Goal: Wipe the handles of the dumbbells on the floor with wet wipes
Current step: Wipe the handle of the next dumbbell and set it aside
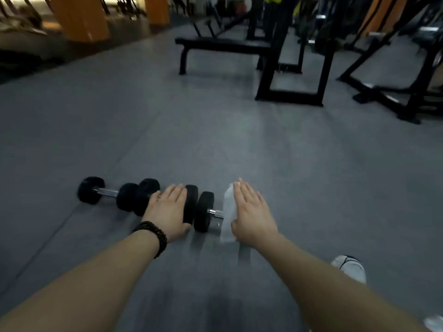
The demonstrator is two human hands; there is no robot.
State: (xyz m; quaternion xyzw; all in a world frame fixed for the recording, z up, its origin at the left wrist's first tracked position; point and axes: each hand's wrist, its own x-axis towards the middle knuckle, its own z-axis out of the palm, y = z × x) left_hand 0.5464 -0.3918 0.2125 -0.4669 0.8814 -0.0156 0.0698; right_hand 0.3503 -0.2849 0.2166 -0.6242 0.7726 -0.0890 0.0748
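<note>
A: How did the fingers lie?

B: The right hand (251, 212) had its fingers straight and together, flat over the wet wipe (227, 213), gripping nothing. The left hand (167, 209) was flat too, fingers straight, laid across the handle of the middle dumbbell (191, 202).

A: And the wipe, against that middle dumbbell?

B: Just right of it, draped over the chrome handle of the right dumbbell (203, 211), whose left head touched or nearly touched the middle one's right head. That dumbbell's far head was hidden under the wipe and hand.

A: Were there more weights?

B: A third dumbbell (92, 190) lay left of the middle one on the grey floor (239, 144), its bare handle showing.

A: How would they handle?

B: Judging by the round black heads and smooth metal bar, the person would likely find them heavy, stiff and inclined to roll. The wipe looked thin, limp and probably slick on chrome, so wrapping it round the bar would clean better than a flat palm. The steadying hold belonged on a head or bar.

A: Anything beyond?

B: A black bench (215, 45) stood well beyond the middle dumbbell.
</note>
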